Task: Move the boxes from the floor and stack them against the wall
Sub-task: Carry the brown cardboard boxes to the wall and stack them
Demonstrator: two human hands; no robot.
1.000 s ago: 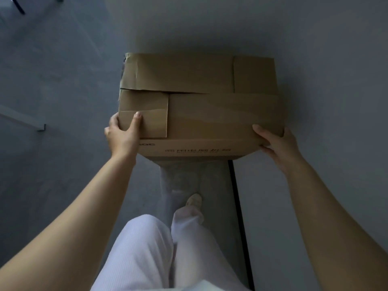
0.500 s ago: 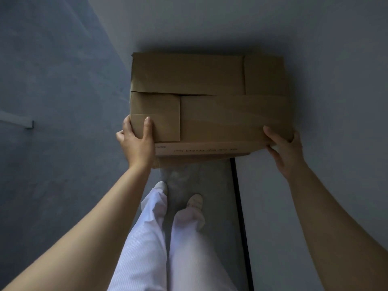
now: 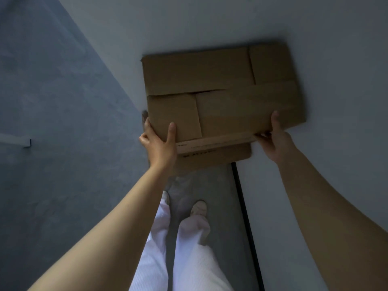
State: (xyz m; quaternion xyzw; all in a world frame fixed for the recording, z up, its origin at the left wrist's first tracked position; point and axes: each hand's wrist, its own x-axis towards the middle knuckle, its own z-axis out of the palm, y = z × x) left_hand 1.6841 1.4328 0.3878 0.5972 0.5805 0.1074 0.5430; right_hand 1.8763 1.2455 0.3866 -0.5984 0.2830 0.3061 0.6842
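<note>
The left hand [image 3: 159,143] and right hand [image 3: 275,141] grip the box [image 3: 220,91], apparently seated on a lower box [image 3: 220,160] under the fingers, against the wall [image 3: 210,22]; release outstanding.

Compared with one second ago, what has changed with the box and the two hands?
The upper cardboard box shifted to the right in the view; the printed front of a lower cardboard box has come into sight beneath it. Same as before: the left hand and the right hand keep their grip on its near corners, thumbs on top.
</note>
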